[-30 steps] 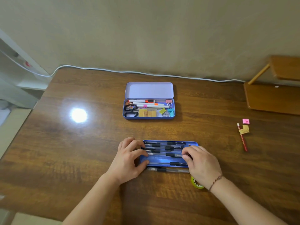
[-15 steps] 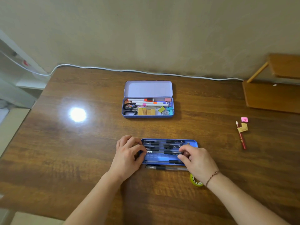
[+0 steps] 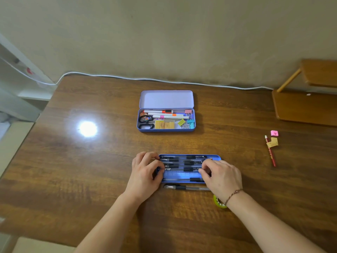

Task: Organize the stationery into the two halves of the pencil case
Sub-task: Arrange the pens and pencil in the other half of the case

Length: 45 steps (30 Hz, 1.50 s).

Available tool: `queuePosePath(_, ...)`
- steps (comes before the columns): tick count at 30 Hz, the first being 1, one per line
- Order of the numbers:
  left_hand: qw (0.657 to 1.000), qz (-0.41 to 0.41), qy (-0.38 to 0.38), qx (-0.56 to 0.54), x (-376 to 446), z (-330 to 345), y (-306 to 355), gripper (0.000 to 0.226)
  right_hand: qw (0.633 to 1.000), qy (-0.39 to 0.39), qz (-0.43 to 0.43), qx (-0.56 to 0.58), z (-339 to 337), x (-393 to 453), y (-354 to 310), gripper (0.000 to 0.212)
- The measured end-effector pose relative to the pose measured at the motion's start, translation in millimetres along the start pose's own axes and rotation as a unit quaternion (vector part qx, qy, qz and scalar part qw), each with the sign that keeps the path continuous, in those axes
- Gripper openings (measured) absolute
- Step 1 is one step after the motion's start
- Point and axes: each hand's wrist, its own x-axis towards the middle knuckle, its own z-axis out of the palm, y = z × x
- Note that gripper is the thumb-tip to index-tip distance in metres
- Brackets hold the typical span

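Note:
Near me lies the blue tray half of the pencil case [image 3: 182, 175], with several black pens lined up in it. My left hand [image 3: 145, 172] pinches the left end of one black pen [image 3: 182, 168] in the tray's middle row. My right hand [image 3: 222, 178] pinches that pen's right end. Another black pen [image 3: 186, 188] rests on the table just in front of the tray. Farther back stands the lilac tin half [image 3: 166, 99], lid up, holding markers, scissors [image 3: 145, 122], yellow erasers and binder clips.
A green tape roll [image 3: 219, 202] peeks out beside my right wrist. A red pencil [image 3: 270, 152], a pink eraser [image 3: 274, 133] and a yellow eraser [image 3: 272, 142] lie at the right. A white cable [image 3: 164, 80] runs along the wall. A wooden shelf [image 3: 306, 106] stands at the far right.
My right hand's fingers moved from the tray's lower right up to the middle pen. My left hand closed in on the pen's left end. The tray stayed in place.

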Motion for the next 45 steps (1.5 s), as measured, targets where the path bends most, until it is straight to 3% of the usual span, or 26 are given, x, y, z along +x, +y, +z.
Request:
queuePosePath(6,1.000,-0.015,0.016,-0.018,-1,-3,5,0.010,1.000,-0.015,0.009,-0.001,-13,-15,8,0.010)
queuePosePath(11,1.000,-0.013,0.011,-0.016,-10,-4,5,0.013,0.993,-0.107,0.022,-0.040,-11,-30,4,0.033)
queuePosePath(15,1.000,-0.021,0.004,-0.018,-15,-2,2,0.015,0.997,-0.077,0.019,-0.003,-10,-29,1,0.009)
queuePosePath(17,0.999,-0.023,0.009,-0.021,-15,-3,3,0.014,0.997,-0.076,0.013,0.005,-11,-28,5,0.009)
queuePosePath(20,0.999,-0.001,0.036,-0.040,-8,-10,14,0.014,0.994,-0.038,-0.009,0.103,-23,-27,5,0.014)
queuePosePath(24,0.993,0.084,-0.038,-0.078,21,-31,56,0.034,0.958,0.051,-0.024,0.283,-59,-13,-19,0.021)
queuePosePath(27,0.985,0.108,-0.035,-0.131,36,-43,83,0.026,0.941,0.058,-0.062,0.328,-81,2,-44,0.036)
queuePosePath(31,0.968,0.046,-0.014,-0.245,41,-51,92,0.021,0.912,0.091,-0.067,0.394,-80,10,-55,0.033)
queuePosePath(35,0.936,-0.092,0.012,-0.339,37,-47,82,0.016,0.954,-0.007,-0.064,0.292,-45,-1,-34,0.027)
queuePosePath(37,0.910,-0.149,0.007,-0.388,32,-45,75,0.015,0.958,-0.037,-0.075,0.274,-28,-10,-23,0.015)
queuePosePath(41,0.865,-0.213,-0.031,-0.453,23,-42,61,0.015,0.954,-0.074,-0.066,0.282,-10,-21,-16,0.013)
queuePosePath(45,0.881,-0.250,-0.043,-0.400,11,-32,43,0.018,0.966,-0.032,-0.065,0.246,3,-19,-9,0.013)
